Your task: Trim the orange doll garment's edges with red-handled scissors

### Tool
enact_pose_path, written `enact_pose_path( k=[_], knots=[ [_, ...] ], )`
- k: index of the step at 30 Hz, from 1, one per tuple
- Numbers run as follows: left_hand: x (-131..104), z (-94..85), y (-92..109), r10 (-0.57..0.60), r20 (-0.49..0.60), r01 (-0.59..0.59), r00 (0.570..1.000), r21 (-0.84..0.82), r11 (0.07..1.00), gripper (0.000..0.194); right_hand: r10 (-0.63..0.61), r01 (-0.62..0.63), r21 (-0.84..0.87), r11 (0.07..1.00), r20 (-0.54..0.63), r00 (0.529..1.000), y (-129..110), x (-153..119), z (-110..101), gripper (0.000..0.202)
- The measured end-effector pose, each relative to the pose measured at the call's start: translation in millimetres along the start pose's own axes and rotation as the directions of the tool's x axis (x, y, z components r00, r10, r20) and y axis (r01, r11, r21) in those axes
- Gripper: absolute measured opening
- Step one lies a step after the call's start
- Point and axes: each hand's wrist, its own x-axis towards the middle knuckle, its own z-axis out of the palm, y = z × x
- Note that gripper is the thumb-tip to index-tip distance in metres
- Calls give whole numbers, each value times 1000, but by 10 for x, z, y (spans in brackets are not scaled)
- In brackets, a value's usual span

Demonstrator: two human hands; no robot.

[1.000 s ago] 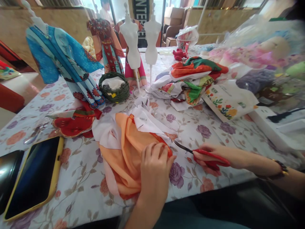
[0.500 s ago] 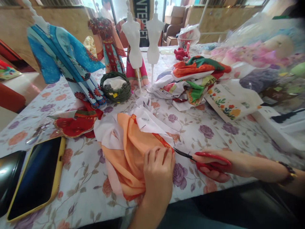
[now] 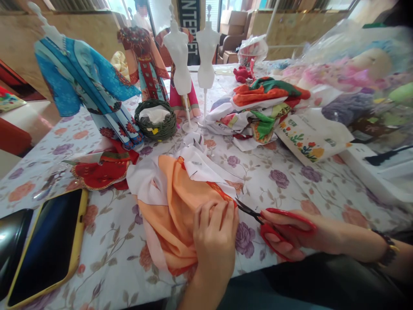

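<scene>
A piece of orange and white fabric [image 3: 180,193] with a red patterned strip lies rumpled on the table in front of me. My left hand [image 3: 214,230] is on its right part, fingers curled together and gripping the cloth near the red strip; the fingertips are partly hidden. In my right hand [image 3: 290,234] is a pair of red-handled scissors [image 3: 248,209], fingers through the loops. The handles are spread and the dark blades slightly parted, their tips at the fabric's right edge, close to my left fingers.
A yellow-cased phone [image 3: 48,245] lies at the left. Behind the fabric are a red garment [image 3: 100,170], a dark woven basket [image 3: 155,120], a blue-robed doll form [image 3: 87,82] and bare white mannequins [image 3: 179,56]. A cloth pile [image 3: 258,107] and printed packet [image 3: 314,135] sit to the right.
The scissors' handles have spread apart and the blades have parted a little, the lower loop moving down. My left hand stays on the fabric, which has hardly moved.
</scene>
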Motion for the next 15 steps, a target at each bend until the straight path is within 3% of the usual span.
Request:
enact_pose_path(
  k=[9, 15],
  knots=[
    [22, -45, 31, 46, -49, -47, 998, -32, 998, 13, -105, 101, 108, 989, 36, 994, 48, 89, 117, 47],
    [36, -54, 31, 98, -174, -107, 980, -44, 993, 18, -241, 236, 118, 965, 31, 970, 66, 194, 208, 49]
  ],
)
